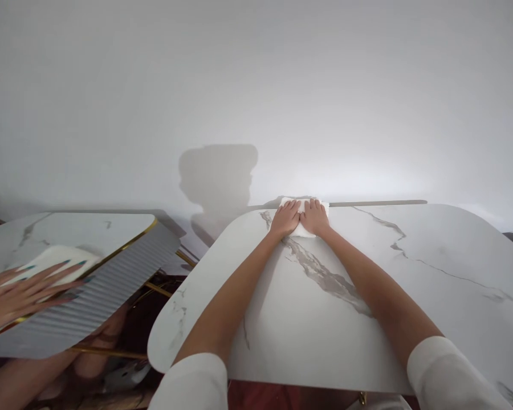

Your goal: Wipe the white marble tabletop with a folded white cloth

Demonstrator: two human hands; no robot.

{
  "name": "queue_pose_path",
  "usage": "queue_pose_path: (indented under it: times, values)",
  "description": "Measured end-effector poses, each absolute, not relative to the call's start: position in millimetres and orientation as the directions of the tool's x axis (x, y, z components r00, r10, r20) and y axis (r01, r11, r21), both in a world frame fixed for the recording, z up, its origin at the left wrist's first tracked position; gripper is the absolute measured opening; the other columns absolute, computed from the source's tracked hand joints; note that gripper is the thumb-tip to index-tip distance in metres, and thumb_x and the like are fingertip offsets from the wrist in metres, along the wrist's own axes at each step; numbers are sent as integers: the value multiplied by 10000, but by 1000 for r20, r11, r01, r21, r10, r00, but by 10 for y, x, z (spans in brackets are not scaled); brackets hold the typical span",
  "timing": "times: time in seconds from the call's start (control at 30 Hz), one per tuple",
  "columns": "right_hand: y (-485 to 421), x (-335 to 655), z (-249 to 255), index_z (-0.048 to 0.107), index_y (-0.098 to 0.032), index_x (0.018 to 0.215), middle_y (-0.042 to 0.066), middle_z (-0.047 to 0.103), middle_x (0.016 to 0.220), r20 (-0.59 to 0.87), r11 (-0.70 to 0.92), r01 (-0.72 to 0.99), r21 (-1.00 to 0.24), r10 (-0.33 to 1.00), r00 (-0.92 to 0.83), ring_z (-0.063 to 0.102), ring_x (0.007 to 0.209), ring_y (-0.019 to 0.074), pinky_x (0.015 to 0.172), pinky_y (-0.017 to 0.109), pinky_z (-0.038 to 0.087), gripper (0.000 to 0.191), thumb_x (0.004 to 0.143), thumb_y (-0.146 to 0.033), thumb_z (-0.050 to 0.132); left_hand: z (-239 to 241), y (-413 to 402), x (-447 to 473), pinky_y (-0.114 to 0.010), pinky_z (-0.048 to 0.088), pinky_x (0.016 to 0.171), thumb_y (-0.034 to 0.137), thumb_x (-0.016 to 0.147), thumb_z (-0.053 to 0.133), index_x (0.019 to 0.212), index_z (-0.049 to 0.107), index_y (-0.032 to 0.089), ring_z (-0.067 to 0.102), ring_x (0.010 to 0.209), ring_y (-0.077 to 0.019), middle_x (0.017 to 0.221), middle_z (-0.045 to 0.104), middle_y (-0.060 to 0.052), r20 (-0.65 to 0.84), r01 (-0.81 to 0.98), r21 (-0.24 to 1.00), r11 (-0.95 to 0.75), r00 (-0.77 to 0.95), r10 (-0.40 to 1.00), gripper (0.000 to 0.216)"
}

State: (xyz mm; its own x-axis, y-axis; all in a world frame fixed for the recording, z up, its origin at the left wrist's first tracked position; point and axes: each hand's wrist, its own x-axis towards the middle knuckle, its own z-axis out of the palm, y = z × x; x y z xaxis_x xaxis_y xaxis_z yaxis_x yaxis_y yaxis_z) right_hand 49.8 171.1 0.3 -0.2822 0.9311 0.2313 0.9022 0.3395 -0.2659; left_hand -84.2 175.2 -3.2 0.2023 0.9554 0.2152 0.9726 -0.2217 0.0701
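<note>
My left hand [286,217] lies flat on a folded white cloth [300,230], fingers stretched toward the wall. Right beside it, my right hand [314,216] presses on the same cloth, its fingers laid out over the top. The two hands nearly touch at the thumbs. Under the cloth is the far edge of a white marble-patterned table [290,341] with rounded corners and grey-brown veins. Both arms reach straight out across this tabletop.
At left, another person's hands [29,293] rest on a second white cloth [74,256] on another marble-patterned table [123,225], with gold trim and a ribbed grey side. Gold bars [111,352] stand between the tables. A pale wall [367,114] rises behind them.
</note>
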Motion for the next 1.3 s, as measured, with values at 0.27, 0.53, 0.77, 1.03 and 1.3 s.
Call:
queue_pose_path:
  times: [0.27, 0.53, 0.77, 1.03, 1.3]
  values:
    - [1168, 547, 36, 340, -13, 1517, 197, 295, 1611, 209, 373, 888, -268, 923, -324, 242, 1491, 326, 1187, 435, 216, 586, 997, -282, 312, -114, 1239, -896, -456, 277, 1188, 225, 971, 285, 1503, 394, 125, 322, 1469, -274, 1575, 387, -123, 267, 962, 53, -267, 244, 932, 552]
    - [463, 483, -45, 390, -3, 1492, 212, 349, 1582, 278, 399, 864, -306, 906, -320, 277, 1478, 339, 1187, 463, 240, 563, 995, -266, 353, -144, 479, -947, -484, 324, 1163, 249, 981, 266, 1489, 418, 132, 351, 1452, -288, 1554, 418, -132, 302, 966, 29, -256, 236, 924, 544]
    - [-183, 451, -40, 405, -11, 1490, 224, 367, 1568, 294, 431, 847, -311, 891, -346, 303, 1465, 358, 1188, 485, 253, 567, 992, -281, 380, -144, -179, -1014, -476, 314, 1168, 275, 977, 242, 1502, 407, 143, 330, 1467, -279, 1567, 404, -106, 281, 967, 51, -248, 224, 933, 566]
    - [-832, 438, 0, 352, 6, 1512, 253, 289, 1592, 237, 487, 806, -337, 872, -428, 237, 1486, 388, 1180, 548, 245, 593, 986, -266, 376, -211, -858, -1096, -455, 328, 1159, 290, 969, 255, 1508, 412, 169, 343, 1462, -268, 1555, 427, -90, 310, 970, 34, -240, 218, 925, 574]
    - [-974, 598, -12, 359, -12, 1518, 236, 283, 1599, 213, 521, 776, -355, 854, -476, 220, 1497, 369, 1198, 535, 231, 597, 973, -254, 380, -228, -1067, -920, -485, 352, 1144, 286, 938, 299, 1520, 405, 209, 366, 1450, -289, 1549, 433, -84, 319, 984, 5, -177, 166, 933, 597]
